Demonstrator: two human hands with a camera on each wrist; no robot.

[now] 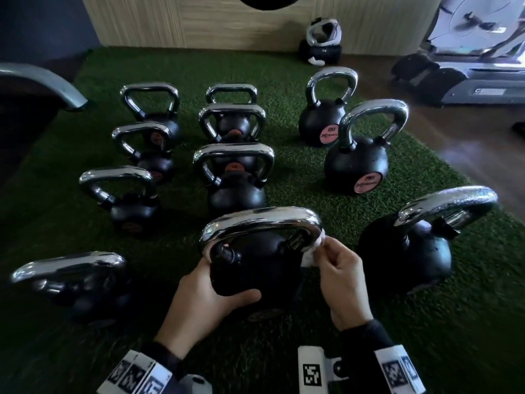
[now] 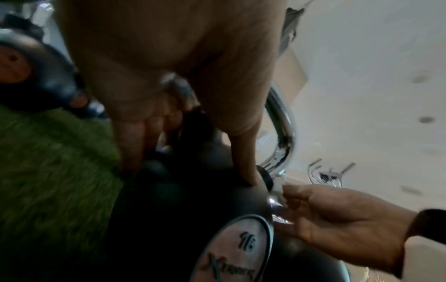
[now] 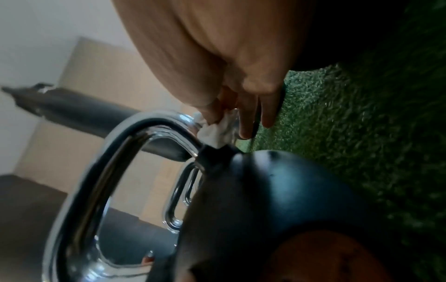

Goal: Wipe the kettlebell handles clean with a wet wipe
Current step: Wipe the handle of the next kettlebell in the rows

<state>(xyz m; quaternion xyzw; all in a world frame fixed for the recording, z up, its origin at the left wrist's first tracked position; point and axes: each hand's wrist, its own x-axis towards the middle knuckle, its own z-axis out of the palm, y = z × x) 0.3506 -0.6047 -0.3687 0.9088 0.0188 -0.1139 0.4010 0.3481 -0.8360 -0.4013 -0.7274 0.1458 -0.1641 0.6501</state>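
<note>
A green turf mat [image 1: 298, 89] covers the floor, with a pale wood wall panel [image 1: 199, 21] along its far edge and dark wood flooring [image 1: 468, 143] off its right edge, where the base of a gym machine [image 1: 466, 81] stands. At the mat's left, four black kettlebells with chrome handles stand in a column, the nearest [image 1: 74, 282] by the near-left corner. A middle column holds more, and the closest of these is the kettlebell [image 1: 255, 268] being worked on, standing upright near the mat's near edge. The left hand [image 1: 207, 297] grips its black body on the left side, thumb curled across the front below the handle [image 1: 261, 223] and fingers out of sight behind the left horn; the left wrist view shows the thumb pressed on the ball above a label reading 16. The right hand [image 1: 338, 274] pinches a white wipe [image 1: 311, 251] between thumb and fingertips and holds it against the handle's right leg, just above where the chrome meets the black collar; the right wrist view shows the wipe bunched around that leg. Further right, three more kettlebells stand along the mat's right edge, the nearest [image 1: 409, 251] just beside the right hand. A small black and white object [image 1: 321, 44] sits at the far edge by the wall.
</note>
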